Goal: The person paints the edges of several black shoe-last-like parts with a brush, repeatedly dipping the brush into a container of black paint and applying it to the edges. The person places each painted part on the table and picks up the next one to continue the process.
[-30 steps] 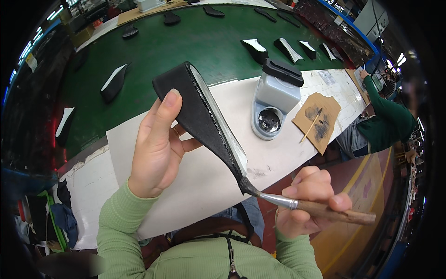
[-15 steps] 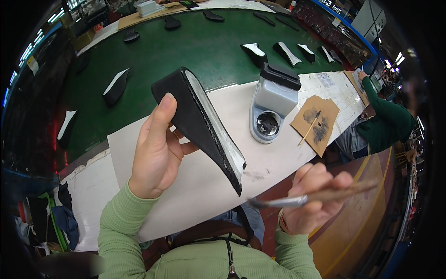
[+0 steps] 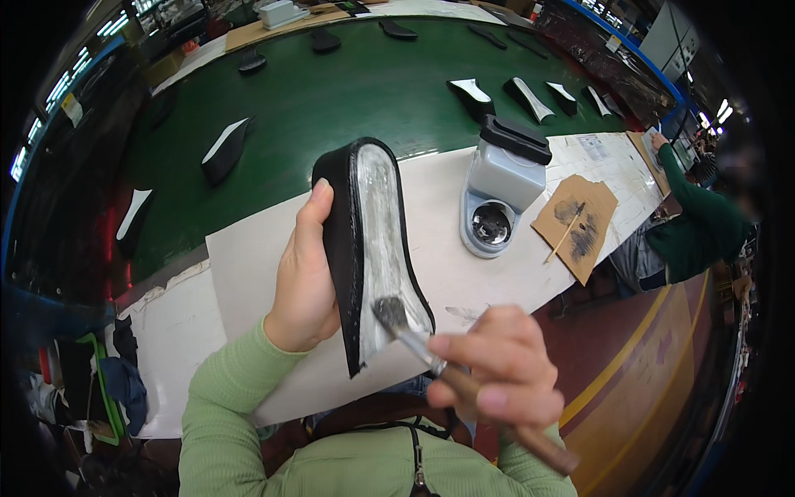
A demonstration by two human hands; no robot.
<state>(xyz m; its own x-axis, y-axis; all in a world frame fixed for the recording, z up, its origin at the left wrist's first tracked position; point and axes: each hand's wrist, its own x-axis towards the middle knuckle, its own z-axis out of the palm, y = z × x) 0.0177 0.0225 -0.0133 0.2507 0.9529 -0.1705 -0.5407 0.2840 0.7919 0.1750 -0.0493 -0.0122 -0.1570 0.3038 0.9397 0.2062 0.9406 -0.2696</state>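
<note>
A black wedge shoe sole (image 3: pixel 337 240) with a whitish, wet-looking top face stands tilted in my left hand (image 3: pixel 305 286). The thumb presses on its black side, and the other fingers are hidden behind it. My right hand (image 3: pixel 505 369) is closed round the wooden handle of a flat paintbrush (image 3: pixel 464 385). Its dark bristles touch the pale face near the sole's lower, narrow end. Beyond my right hand stands a grey-white glue dispenser (image 3: pixel 507 178) with a black lid and a round cup (image 3: pixel 492 224) of shiny dark liquid in front.
A stained cardboard piece (image 3: pixel 592 211) with a thin brush (image 3: pixel 566 234) lies right of the dispenser. White paper (image 3: pixel 248 248) covers the worktable. Several wedge soles (image 3: pixel 530 101) rest on the green conveyor belt (image 3: pixel 315 91). To the right, a person in a green sleeve (image 3: pixel 704 224) works.
My left hand has turned the sole so its pale face shows more fully. My right hand has brought the brush leftward onto that face.
</note>
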